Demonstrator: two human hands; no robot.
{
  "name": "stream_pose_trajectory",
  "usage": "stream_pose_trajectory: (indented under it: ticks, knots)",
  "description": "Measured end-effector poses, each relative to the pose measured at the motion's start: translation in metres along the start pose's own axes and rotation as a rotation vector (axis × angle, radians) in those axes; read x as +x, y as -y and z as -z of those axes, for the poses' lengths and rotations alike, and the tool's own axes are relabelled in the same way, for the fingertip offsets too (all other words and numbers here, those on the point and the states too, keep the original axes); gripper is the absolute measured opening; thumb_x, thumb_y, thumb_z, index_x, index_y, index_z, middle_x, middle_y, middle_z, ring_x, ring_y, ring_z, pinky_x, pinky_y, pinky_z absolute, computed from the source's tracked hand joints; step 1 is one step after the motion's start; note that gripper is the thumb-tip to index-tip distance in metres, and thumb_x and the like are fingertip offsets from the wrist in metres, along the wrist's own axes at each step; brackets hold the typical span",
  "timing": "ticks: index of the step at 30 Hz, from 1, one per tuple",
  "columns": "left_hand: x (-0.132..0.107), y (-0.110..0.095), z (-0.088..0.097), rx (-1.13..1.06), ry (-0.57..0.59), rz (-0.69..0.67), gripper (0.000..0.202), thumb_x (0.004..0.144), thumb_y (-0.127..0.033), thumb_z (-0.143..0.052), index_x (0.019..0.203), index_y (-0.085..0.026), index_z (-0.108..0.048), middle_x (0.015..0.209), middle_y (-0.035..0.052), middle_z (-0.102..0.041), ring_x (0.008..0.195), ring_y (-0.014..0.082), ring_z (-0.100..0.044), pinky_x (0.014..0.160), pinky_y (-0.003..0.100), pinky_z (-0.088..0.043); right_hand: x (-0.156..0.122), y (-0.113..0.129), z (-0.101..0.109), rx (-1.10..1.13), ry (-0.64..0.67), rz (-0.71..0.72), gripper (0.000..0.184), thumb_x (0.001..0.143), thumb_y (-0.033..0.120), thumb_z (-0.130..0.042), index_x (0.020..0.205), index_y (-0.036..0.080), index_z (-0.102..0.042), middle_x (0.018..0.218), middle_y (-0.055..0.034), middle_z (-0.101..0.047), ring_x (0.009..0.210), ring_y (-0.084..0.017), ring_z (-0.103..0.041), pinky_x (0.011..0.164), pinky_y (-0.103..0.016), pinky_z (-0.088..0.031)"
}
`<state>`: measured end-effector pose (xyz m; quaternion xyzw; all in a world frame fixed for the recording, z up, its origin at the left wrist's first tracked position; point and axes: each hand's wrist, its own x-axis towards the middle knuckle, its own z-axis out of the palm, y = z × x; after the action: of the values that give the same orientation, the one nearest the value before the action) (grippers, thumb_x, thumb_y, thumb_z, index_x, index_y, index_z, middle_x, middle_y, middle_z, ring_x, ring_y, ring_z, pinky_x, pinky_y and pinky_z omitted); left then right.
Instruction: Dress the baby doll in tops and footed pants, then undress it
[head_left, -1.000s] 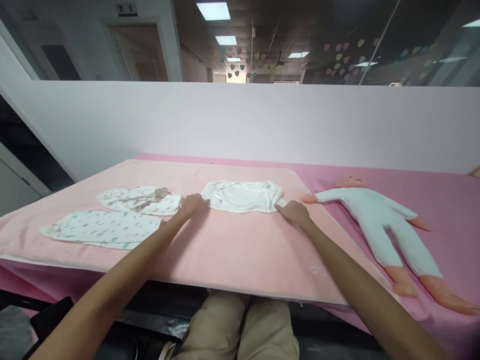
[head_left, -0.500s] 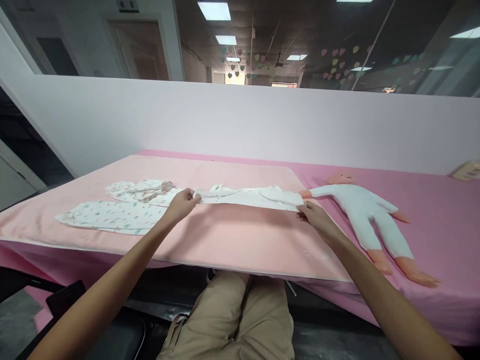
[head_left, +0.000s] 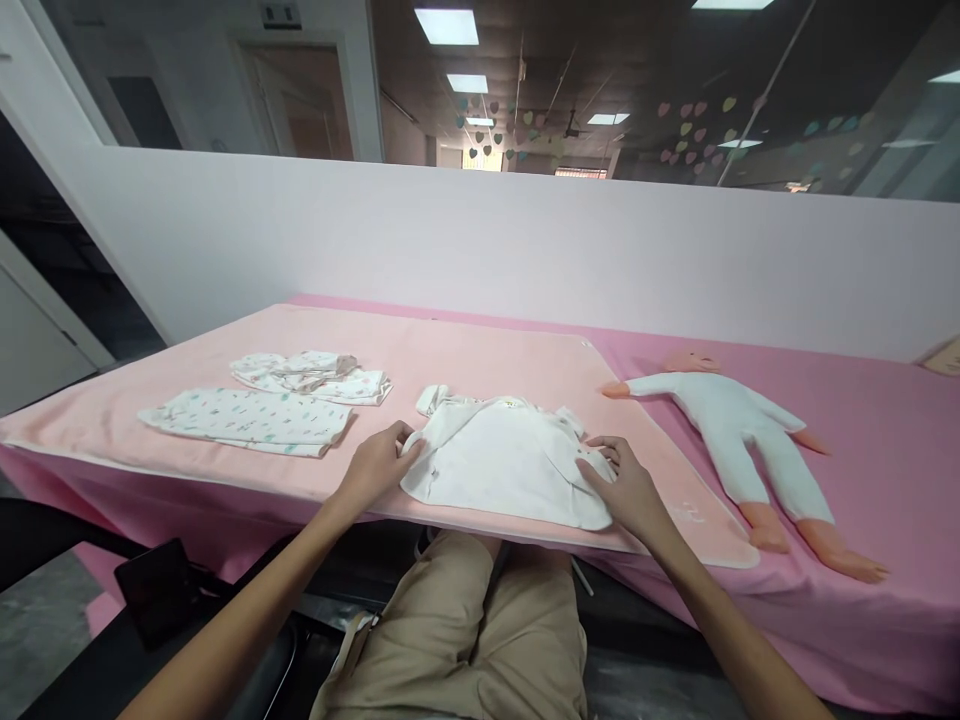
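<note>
A white baby shirt lies spread on the peach mat, its lower hem near the mat's front edge. Its short sleeves are folded up at the top corners. My left hand pinches the shirt's left side between thumb and fingers. On the opposite side, my right hand grips the right edge, with the thumb on top of the fabric. Left of my left hand is a folded white garment with small coloured prints. Behind it lies another crumpled printed garment.
A baby doll with a white cloth body lies on the pink tablecloth to the right. A pale wall with glass above stands behind the table. The corner of a beige object shows at far right. A dark chair armrest is at lower left.
The white shirt, held up taut and nearly edge-on before, has been lowered flat onto the mat, closer to me. Both hands came down and nearer with it. The view shifted slightly left.
</note>
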<state>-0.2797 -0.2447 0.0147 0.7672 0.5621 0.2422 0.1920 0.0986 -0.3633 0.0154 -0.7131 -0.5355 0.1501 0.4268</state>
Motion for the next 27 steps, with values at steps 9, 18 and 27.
stream_pose_trajectory:
  ticks: [9,18,27]
  knots:
    - [-0.006,-0.043,0.003,0.026,0.266,-0.73,0.033,0.109,-0.05,-0.046,0.125,-0.029,-0.066,0.128,0.0079,-0.072,0.12,0.028,-0.063,0.106,0.044,-0.046,-0.005,0.064,-0.011,-0.197,0.451,0.598,0.037,0.103,0.047,-0.063,0.138,0.034,-0.061,0.128,-0.0067,-0.073,0.123,-0.031,-0.065,0.108,-0.049,-0.048]
    - [0.153,-0.004,0.002,0.164,0.355,-0.746,0.044,0.099,-0.03,-0.056,0.143,-0.024,-0.061,0.147,0.0127,-0.062,0.134,0.0326,-0.053,0.115,0.046,-0.04,0.119,0.029,-0.01,-0.509,0.378,0.609,0.03,0.104,0.04,-0.055,0.124,0.022,-0.068,0.127,-0.0143,-0.07,0.118,-0.034,-0.062,0.103,-0.05,-0.048]
    - [0.224,-0.055,-0.037,0.287,0.676,-1.052,0.034,0.081,-0.019,-0.067,0.113,-0.03,-0.074,0.148,0.0067,-0.062,0.124,0.0301,-0.061,0.108,0.041,-0.043,0.189,0.045,-0.056,-0.659,0.755,0.667,0.022,0.091,0.044,-0.071,0.098,0.023,-0.072,0.127,-0.0128,-0.067,0.109,-0.032,-0.064,0.09,-0.044,-0.051]
